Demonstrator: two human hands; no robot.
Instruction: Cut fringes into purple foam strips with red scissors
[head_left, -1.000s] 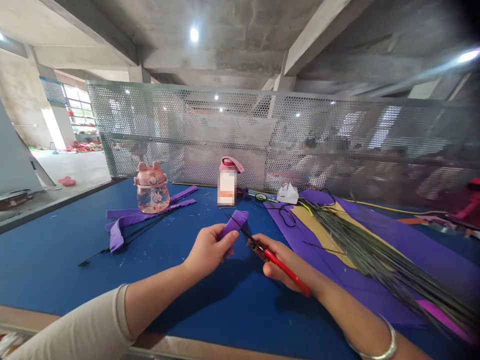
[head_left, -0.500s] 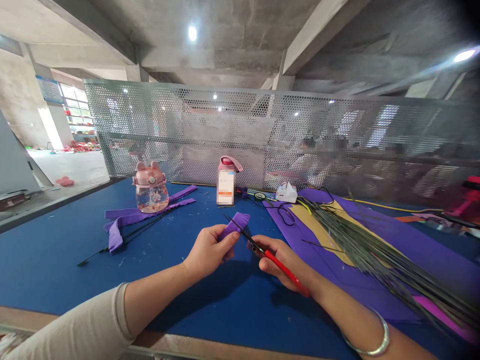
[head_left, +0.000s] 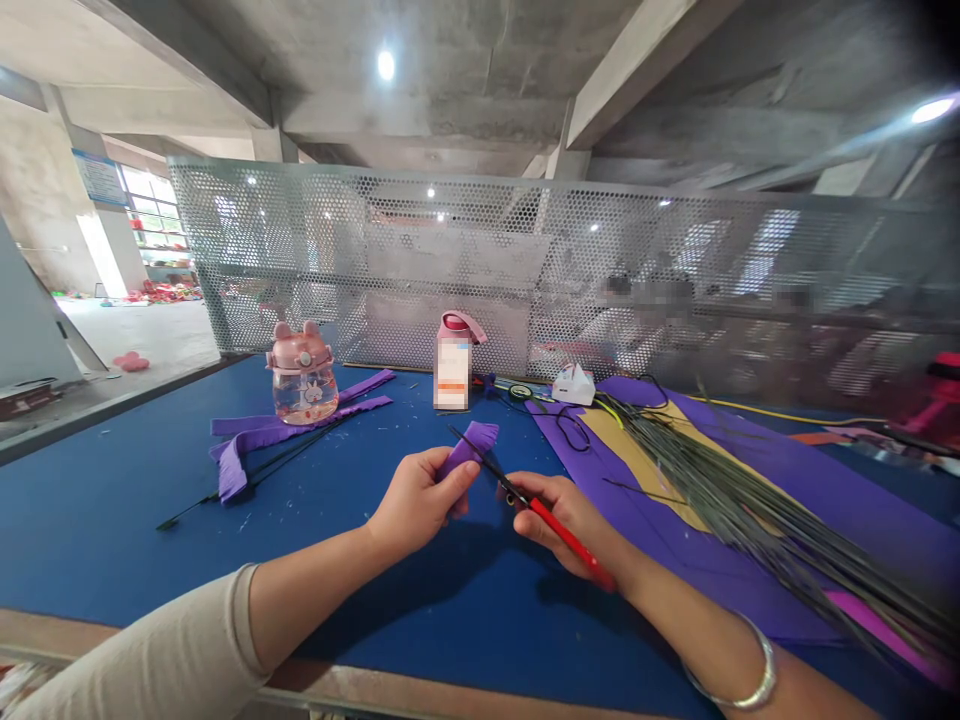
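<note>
My left hand (head_left: 431, 495) pinches a folded strip of purple crepe paper (head_left: 474, 440) between thumb and fingers, above the blue table (head_left: 420, 610). The strip's free end shows a fringe of short cuts. In my right hand (head_left: 566, 525) is a pair of scissors (head_left: 574, 543) with red handles, its fingers wrapped around them. The dark blades reach left across the strip, close to my left thumb. Part of the scissors' grip is hidden by my right fingers.
Left, a clear bottle with a pink lid (head_left: 304, 375) stands by purple strips (head_left: 234, 470). A pink-topped bottle (head_left: 453, 360) is at the back, next to a white tissue packet (head_left: 573, 384). Right, a bundle of green stems (head_left: 720, 490) lies over purple sheets (head_left: 675, 575). Behind stands a perforated metal screen (head_left: 450, 260).
The scissors and my right hand have shifted very slightly, and the fringed end of the strip sits a little higher. My left hand keeps the same hold.
</note>
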